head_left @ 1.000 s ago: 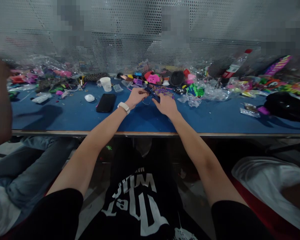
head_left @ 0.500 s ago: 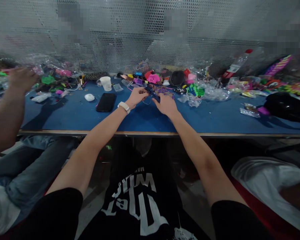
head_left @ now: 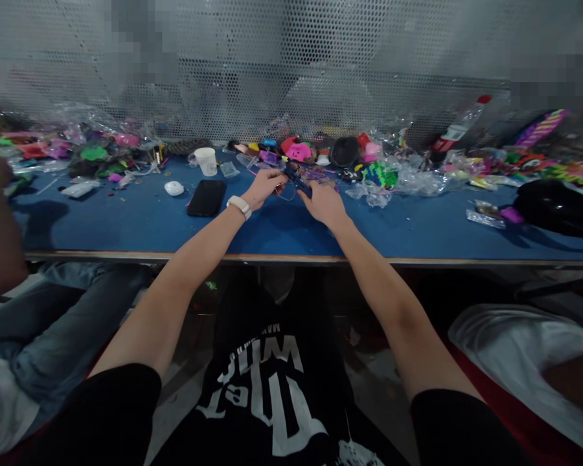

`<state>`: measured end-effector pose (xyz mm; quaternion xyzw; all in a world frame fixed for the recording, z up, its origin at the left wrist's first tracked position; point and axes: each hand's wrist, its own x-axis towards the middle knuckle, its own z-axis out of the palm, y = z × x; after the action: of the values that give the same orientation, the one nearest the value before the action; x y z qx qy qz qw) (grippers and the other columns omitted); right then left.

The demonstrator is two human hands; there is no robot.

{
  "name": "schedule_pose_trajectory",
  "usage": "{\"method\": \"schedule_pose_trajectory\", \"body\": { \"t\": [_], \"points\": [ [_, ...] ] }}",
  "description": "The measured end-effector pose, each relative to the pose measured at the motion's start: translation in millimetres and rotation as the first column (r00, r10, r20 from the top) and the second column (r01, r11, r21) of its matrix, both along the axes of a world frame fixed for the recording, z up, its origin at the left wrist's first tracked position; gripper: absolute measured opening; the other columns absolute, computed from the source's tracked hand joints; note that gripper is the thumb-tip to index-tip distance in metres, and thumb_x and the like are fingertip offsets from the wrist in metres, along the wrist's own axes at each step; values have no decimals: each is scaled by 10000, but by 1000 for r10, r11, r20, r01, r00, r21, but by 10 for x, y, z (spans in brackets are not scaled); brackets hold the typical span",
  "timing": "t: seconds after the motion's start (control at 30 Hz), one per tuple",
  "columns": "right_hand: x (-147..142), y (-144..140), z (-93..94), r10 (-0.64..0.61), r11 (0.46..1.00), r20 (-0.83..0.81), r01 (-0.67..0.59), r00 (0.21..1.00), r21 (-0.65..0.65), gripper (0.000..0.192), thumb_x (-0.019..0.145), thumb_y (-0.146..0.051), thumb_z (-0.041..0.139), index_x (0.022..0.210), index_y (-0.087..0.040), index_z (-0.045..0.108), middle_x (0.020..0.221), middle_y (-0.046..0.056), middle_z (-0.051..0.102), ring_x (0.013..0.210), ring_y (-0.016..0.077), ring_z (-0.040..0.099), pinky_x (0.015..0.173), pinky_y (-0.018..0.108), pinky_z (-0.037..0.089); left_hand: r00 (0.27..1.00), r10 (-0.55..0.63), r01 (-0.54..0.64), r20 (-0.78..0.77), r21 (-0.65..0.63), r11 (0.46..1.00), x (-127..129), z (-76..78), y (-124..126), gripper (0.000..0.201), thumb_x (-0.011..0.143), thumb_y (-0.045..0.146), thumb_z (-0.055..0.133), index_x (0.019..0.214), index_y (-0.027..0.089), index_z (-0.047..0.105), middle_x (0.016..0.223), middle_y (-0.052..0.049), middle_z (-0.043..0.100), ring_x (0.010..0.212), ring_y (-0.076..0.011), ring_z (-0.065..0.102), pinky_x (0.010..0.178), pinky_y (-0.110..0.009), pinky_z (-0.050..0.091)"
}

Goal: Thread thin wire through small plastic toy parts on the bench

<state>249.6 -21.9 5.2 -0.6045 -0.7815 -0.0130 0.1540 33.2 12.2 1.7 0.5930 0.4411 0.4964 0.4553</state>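
Observation:
My right hand [head_left: 324, 200] is closed round a dark-blue handled tool that looks like pliers [head_left: 301, 184], its head pointing up and left toward my other hand. My left hand [head_left: 265, 186], with a white band on its wrist, pinches a thin wire or cord [head_left: 285, 196] that curves below the fingertips; the piece's end is too small to make out. Both hands are close together above the blue table. Just beyond the right hand lies a purple and brown pile of small pieces [head_left: 318, 173], partly hidden by the fingers.
Left of my hands are a black phone [head_left: 206, 198], a white mouse-shaped object [head_left: 173, 188] and a white cup [head_left: 206, 162]. Colourful soft lures and plastic bags line the back. A cola bottle [head_left: 451, 137] leans at right, near a black bag [head_left: 558, 207]. A co-worker's arm [head_left: 0, 226] is at left.
My left hand has shifted very slightly, and the tool's head now shows more clearly. The co-worker's arm at left has pulled back from the pile toward the picture's edge.

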Motion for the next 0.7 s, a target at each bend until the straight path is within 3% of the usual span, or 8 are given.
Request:
{"method": "schedule_pose_trajectory", "body": {
  "t": [0.37, 0.7],
  "points": [
    [12, 7, -12, 1, 1000, 29, -1, 1000, 19, 625, 1253, -617, 461, 1511, -121, 740, 1363, 297, 837, 1263, 465, 806, 1072, 566, 624, 999, 33, -33, 1, 20, 999, -5, 15, -21, 375, 1001, 65, 677, 652, 194, 628, 641, 5, 604, 573, -92, 519, 624, -255, 419],
    [15, 0, -3, -7, 1000, 12, 7, 1000, -2, 631, 1253, -622, 453, 1523, -126, 734, 1363, 295, 833, 1271, 465, 799, 1077, 563, 607, 1000, 12, -11, -8, 59, 998, 2, 2, -2, 325, 971, 93, 738, 675, 192, 649, 649, 7, 634, 583, -84, 529, 619, -230, 431]
  ]
}}
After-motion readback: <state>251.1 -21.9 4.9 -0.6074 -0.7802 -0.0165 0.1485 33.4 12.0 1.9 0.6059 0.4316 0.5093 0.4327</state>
